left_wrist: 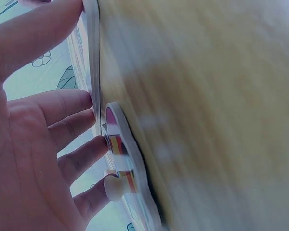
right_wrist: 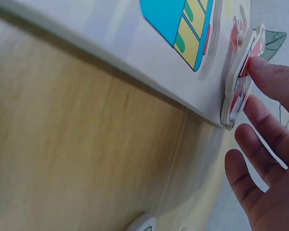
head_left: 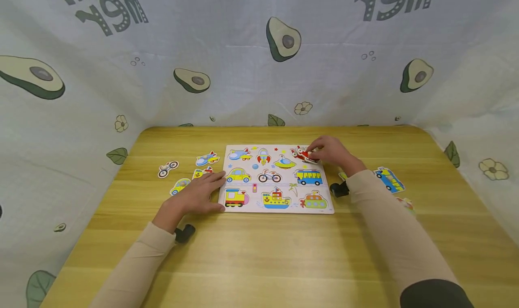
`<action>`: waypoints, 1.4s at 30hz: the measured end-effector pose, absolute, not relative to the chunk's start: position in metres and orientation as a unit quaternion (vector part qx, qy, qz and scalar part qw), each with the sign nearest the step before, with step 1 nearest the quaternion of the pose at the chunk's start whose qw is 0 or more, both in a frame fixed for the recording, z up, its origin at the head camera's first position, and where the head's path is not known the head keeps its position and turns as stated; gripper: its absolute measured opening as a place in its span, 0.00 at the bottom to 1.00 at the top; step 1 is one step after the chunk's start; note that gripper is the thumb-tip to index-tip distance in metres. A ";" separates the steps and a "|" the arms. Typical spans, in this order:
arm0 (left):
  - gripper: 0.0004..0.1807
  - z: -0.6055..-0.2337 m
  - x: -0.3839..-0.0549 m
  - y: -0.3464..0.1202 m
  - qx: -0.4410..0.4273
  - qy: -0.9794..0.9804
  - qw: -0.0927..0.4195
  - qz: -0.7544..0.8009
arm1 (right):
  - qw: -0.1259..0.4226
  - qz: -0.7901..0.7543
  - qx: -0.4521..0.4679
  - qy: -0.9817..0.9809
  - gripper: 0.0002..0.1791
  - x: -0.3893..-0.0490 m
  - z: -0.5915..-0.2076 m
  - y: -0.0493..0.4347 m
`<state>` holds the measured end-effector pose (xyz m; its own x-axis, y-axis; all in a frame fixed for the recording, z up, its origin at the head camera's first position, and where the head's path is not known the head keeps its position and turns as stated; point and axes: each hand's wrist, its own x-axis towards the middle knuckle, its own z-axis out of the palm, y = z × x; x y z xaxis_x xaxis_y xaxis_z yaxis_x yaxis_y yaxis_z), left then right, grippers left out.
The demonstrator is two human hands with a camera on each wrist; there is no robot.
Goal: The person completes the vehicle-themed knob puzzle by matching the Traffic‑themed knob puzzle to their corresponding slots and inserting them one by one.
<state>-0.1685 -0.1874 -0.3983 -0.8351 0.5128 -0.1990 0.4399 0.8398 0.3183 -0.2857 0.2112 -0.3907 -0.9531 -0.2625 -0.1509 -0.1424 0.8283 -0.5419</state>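
Note:
A white wooden puzzle board (head_left: 253, 190) with printed vehicles lies on the table. At its upper right corner my right hand (head_left: 331, 153) pinches a red helicopter puzzle piece (head_left: 302, 154) over the helicopter picture. In the right wrist view the helicopter piece (right_wrist: 241, 79) stands tilted at the board's edge, the thumb against it and the other fingers spread. My left hand (head_left: 197, 194) touches the board's left edge with outstretched fingers. Below those fingers, in the left wrist view, a knobbed piece (left_wrist: 130, 168) lies beside the board, mostly covered by the hand in the head view.
Left of the board lie a bicycle piece (head_left: 168, 169), an airplane piece (head_left: 208, 158), a yellow car piece (head_left: 179, 186) and a ship piece (head_left: 201, 172). A blue bus piece (head_left: 389, 179) and a partly covered piece (head_left: 406, 204) lie by the right forearm. A patterned curtain (head_left: 243, 96) hangs behind the table.

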 end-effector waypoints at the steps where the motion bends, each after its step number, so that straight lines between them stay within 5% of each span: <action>1: 0.45 -0.398 -0.169 -0.187 0.252 0.949 0.139 0.131 | 0.112 -0.276 -0.106 0.949 0.14 -0.286 -0.391 0.211; 42: 0.46 -0.401 -0.171 -0.188 0.244 0.948 0.152 0.134 | 0.127 -0.330 -0.063 0.933 0.17 -0.293 -0.411 0.206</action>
<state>-0.1708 -0.1883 -0.4015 -0.8348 0.5035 -0.2228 0.4219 0.8450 0.3285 -0.2929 0.2065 -0.4113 -0.9597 -0.2021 -0.1954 -0.0341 0.7735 -0.6328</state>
